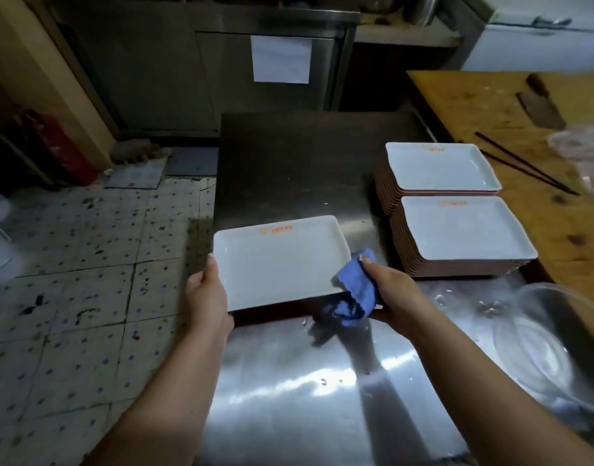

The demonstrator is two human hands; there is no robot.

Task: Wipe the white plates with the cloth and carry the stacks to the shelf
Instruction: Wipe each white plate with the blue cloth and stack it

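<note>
Fingers of the left hand (206, 292) curl under the left short edge of a white rectangular plate (278, 264), thumb pressed on the rim, so the plate is held up off the steel tabletop (289, 398) and tipped a little toward the person, its face open to wiping. On the other side, the right hand (395, 292) has its fingers closed round a bunched blue cloth (354, 290), thumb on top, the cloth pressed against the plate's right near corner and wrapping over its edge; that grip lets the cloth rub rim and underside together while the left hand steadies against the push.

Two stacks of like plates (457, 213) stand on the right of the tabletop, one just behind the other and touching or nearly so, kept within reach of the cloth hand. A clear glass bowl (541, 348) sits at the near right. Beside the tabletop, a wooden board (490, 105) carries a cleaver (539, 107) and dark chopsticks (524, 166). No shelf is identifiable, and carrying looks some way off.
</note>
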